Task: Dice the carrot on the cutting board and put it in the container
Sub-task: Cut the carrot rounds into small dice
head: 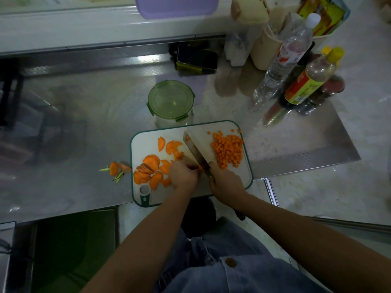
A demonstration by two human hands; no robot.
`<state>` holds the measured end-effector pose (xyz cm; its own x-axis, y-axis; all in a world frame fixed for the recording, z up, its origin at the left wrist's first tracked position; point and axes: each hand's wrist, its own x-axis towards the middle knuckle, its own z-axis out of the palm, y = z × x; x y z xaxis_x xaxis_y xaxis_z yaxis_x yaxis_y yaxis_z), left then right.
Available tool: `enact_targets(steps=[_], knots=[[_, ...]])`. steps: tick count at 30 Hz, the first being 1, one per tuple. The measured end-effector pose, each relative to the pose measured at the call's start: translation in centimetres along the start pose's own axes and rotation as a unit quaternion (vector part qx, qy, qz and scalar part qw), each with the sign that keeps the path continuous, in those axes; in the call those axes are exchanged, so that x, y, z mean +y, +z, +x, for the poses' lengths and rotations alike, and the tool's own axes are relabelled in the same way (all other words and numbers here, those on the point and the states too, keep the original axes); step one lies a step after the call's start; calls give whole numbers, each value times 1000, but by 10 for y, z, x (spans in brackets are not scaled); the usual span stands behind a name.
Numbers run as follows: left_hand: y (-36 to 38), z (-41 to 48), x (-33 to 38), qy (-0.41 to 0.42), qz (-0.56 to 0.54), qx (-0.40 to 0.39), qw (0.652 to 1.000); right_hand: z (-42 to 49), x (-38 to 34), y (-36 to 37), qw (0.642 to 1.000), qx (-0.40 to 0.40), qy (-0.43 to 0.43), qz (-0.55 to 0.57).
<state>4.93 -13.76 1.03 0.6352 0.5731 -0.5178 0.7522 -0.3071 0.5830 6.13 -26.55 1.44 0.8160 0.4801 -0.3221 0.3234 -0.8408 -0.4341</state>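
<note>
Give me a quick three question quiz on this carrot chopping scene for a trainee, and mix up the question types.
1. True or false: the container has its green lid on.
2. Which of the hands grips the knife? A) left B) right
3. Fill in: the diced carrot is piled on the cutting board's ___ side, by the person's own sides.

Key: 1 true; 2 B, the right hand; 3 right.

Glossy metal counter (pixel 88 115); smooth white plastic cutting board (pixel 246 172).
</note>
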Motion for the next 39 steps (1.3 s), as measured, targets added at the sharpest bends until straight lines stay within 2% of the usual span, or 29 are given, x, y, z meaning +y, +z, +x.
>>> enact_targets(steps=[7,15,23,28,32,36,39], knots=[[-1,0,0,-2,7,-4,1000,6,1,-11,999,30,-4,30],[0,0,-2,-4,-3,3,1000,-3,-2,-13,1000,-14,-10,8],[1,0,-4,7,-3,-5,1000,-8,-1,-1,1000,-14,-2,7],[3,2,-5,11,0,-4,1000,-2,0,7,1000,11,-12,22],[4,2,-7,21,-4,4,1000,5,8,4,997,38,26,54],[4,3,-6,48,-72,5,996,7,20,-2,993,62,33,98],[-1,4,-9,81,-64,21,994,3,20,-5,987,75,25,137]])
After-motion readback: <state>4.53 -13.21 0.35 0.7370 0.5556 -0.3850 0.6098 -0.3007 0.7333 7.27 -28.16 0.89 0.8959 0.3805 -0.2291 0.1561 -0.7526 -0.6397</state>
